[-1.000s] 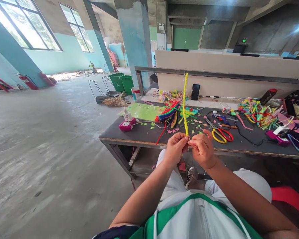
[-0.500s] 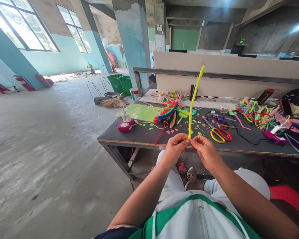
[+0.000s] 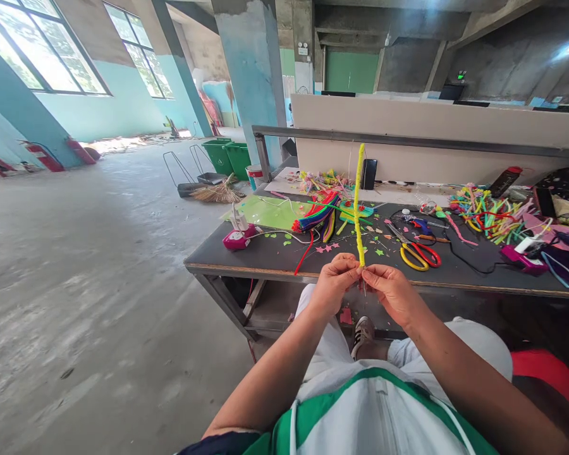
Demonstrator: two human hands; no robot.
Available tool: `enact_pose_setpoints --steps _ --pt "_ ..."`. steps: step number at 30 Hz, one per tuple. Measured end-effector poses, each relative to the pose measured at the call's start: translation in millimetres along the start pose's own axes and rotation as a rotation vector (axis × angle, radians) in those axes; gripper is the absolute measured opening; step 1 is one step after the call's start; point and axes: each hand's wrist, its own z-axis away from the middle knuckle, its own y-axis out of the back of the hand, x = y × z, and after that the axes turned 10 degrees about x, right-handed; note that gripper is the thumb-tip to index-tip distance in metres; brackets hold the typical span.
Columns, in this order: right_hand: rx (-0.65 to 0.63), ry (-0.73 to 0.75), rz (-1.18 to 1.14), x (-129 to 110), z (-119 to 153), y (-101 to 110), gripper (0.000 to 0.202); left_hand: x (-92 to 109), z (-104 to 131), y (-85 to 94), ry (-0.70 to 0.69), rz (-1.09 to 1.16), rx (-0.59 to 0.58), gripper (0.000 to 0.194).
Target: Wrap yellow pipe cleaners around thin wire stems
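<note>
A fuzzy yellow stick stands nearly upright above the table's front edge, with thin wire showing near its top and below its lower end. My left hand pinches its base from the left, fingers closed. From the right, my right hand pinches the same lower end between thumb and fingers. The fingertips of both hands almost touch. Behind the stick lie a bundle of coloured pipe cleaners and a green sheet. Scissors with yellow and red handles rest to the right.
The dark table also bears a pink power socket, a phone, a pile of coloured pipe cleaners, a black cable and small paper stars. Green bins and a broom are on the floor at the left.
The yellow stick has tilted left; its top has moved left and lower, uncovering the phone. Both hands keep their pinch at its base, nearly in place.
</note>
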Motion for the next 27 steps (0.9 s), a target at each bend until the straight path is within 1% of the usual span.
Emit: enact_pose_setpoints --steps 3,6,9,11,14,18,20,24,27 --pt "0.022 0.047 0.035 4.3 -1.6 3.1 0.024 -1.1 0.9 -0.6 0.028 0.023 -0.026 0.020" --pt "0.023 0.063 0.028 7.9 -2.4 4.8 0.026 -0.8 2.0 -0.4 0.060 0.033 -0.042 0.021" --pt "0.029 0.116 0.035 11.3 -2.4 5.5 0.021 1.4 2.9 1.0 0.086 0.020 -0.073 0.022" --pt "0.049 0.159 0.070 13.5 -2.2 5.9 0.019 3.0 2.9 2.3 0.092 0.003 -0.100 0.023" --pt "0.047 0.185 0.130 15.2 -1.2 6.1 0.021 4.6 2.3 3.3 0.085 -0.013 -0.132 0.024" --pt "0.029 0.202 0.222 12.0 1.8 6.0 0.025 7.0 3.5 0.2 0.090 -0.023 -0.115 0.027" --pt "0.007 0.200 0.267 7.9 3.9 6.1 0.025 8.9 4.7 -2.2 0.093 -0.014 -0.116 0.029" --pt "-0.114 0.139 0.314 -2.9 8.5 7.2 0.022 10.1 5.5 -2.9 0.108 -0.008 -0.147 0.030" --pt "-0.137 0.131 0.389 -8.6 11.4 8.0 0.022 7.7 4.3 0.3 0.132 -0.035 -0.144 0.030"
